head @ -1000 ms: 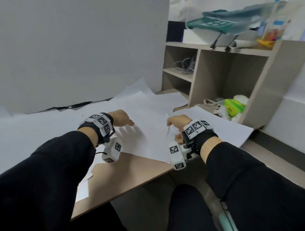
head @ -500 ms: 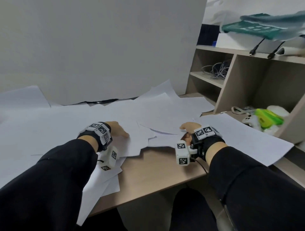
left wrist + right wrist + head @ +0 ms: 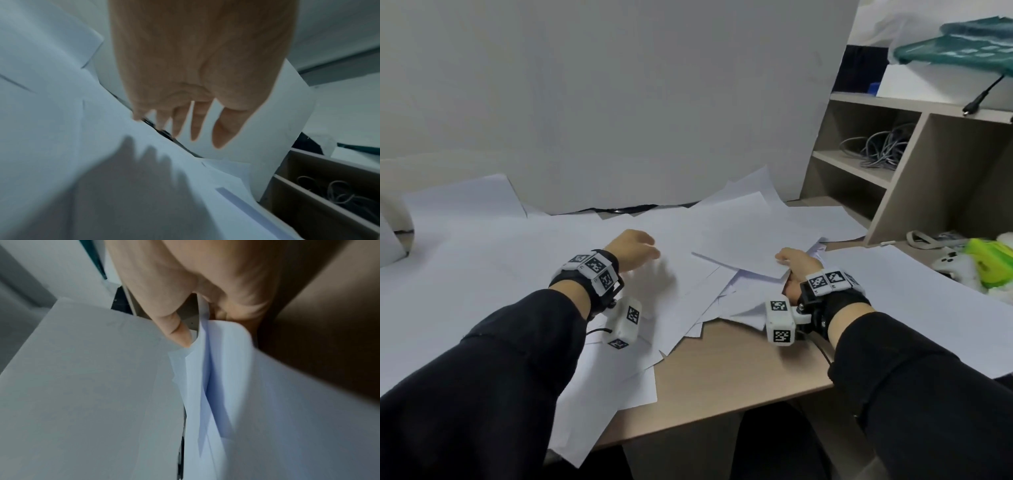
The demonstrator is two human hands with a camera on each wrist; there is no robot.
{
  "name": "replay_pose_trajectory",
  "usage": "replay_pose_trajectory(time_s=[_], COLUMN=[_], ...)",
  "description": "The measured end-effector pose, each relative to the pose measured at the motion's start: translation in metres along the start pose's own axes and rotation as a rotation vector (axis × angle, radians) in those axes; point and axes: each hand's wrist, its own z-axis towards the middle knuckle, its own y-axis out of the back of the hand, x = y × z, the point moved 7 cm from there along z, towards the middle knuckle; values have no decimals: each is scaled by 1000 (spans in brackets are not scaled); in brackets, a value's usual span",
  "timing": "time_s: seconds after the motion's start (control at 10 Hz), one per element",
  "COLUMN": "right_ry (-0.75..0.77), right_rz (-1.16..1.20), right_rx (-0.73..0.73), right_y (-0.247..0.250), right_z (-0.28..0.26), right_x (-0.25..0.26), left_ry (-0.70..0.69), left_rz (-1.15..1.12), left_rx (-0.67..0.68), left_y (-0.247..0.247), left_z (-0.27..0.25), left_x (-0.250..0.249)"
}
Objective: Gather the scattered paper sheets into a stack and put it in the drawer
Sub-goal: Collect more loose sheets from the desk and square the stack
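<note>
Several white paper sheets [image 3: 524, 260] lie scattered and overlapping across the wooden desk [image 3: 726, 373]. My left hand [image 3: 635, 248] hovers just above them at the centre, fingers [image 3: 195, 123] straight and spread, casting a shadow, holding nothing. My right hand [image 3: 796, 265] pinches a bunch of sheets [image 3: 748, 253] at their near right corner; the thumb [image 3: 176, 331] lies on top of the bundle [image 3: 216, 378], with the other fingers hidden under the paper. No drawer is in view.
A grey wall panel [image 3: 619, 102] stands behind the desk. A wooden shelf unit [image 3: 907, 178] at the right holds coiled cables [image 3: 876, 147]. A green and white object [image 3: 986, 260] lies beside it. One large sheet [image 3: 914, 301] covers the right side of the desk.
The view has swung left and up. My right hand has drawn sheets together and lifted a corner of them. My left hand has moved forward over the papers.
</note>
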Motion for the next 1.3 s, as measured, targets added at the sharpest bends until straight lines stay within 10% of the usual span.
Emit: replay_pose_trajectory(time_s=[0.2,0.5,0.6,0.8,1.1,1.3], right_ry=[-6,0,38,491,818,946], right_rz=[-97,-107,-201,-873,-165,198], right_rx=[88,83,117,-148,-217,-237], right_y=[-11,-24,-32,-35,-21,4], right_z=[-9,-8,-8,-52,-118,-166], right_x=[-9,-14,-11,57,142,182], left_ry=[212,75,63,96,132,156], left_rz=[462,-202,-486,-15,350,-110], left_rx=[162,378,369,-56,86,-79], left_y=[-9,-50,-42,17,18,31], left_z=[-8,-18,-21,-12,-35,-30], left_x=[33,-2,-6,32,46,40])
